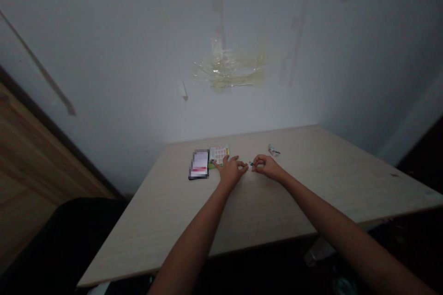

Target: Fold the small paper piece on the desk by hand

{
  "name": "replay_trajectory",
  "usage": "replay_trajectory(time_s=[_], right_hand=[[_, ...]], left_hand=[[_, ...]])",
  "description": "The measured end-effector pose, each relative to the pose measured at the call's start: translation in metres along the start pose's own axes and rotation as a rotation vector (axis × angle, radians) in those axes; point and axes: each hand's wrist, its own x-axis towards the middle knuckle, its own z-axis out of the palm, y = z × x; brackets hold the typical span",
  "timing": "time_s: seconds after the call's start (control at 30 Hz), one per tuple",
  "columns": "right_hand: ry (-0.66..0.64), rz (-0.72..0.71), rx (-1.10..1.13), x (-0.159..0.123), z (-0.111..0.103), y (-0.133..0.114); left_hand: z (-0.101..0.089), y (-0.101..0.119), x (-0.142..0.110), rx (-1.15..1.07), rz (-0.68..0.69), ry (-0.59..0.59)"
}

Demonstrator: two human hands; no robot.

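Both my arms reach out over a pale wooden table. My left hand and my right hand meet near the table's middle, fingers pinched together on a tiny piece held between them, too small to name. Just behind my left hand lies a small colourful leaflet. A phone with a lit screen lies flat to the left of the leaflet.
A small torn wrapper lies behind my right hand. The table stands against a white wall with old tape residue. A dark chair is at the lower left, beside a wooden panel.
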Motion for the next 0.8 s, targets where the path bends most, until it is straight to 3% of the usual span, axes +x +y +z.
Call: replay_trajectory(time_s=[0.1, 0.2, 0.47, 0.8], right_hand=[[0.063, 0.006, 0.023, 0.002, -0.001, 0.003], [0.044, -0.017, -0.027, 0.003, 0.0, 0.004], [0.122, -0.086, -0.368, 0.004, 0.001, -0.007], [0.15, -0.082, -0.413, 0.008, 0.004, -0.007]], left_hand=[[0.0, 0.0, 0.0, -0.013, 0.008, -0.009], [0.001, 0.0, 0.0, -0.013, 0.007, -0.007], [0.003, -0.001, 0.0, 0.001, 0.008, -0.003], [0.005, 0.0, 0.001, -0.027, -0.01, -0.003]])
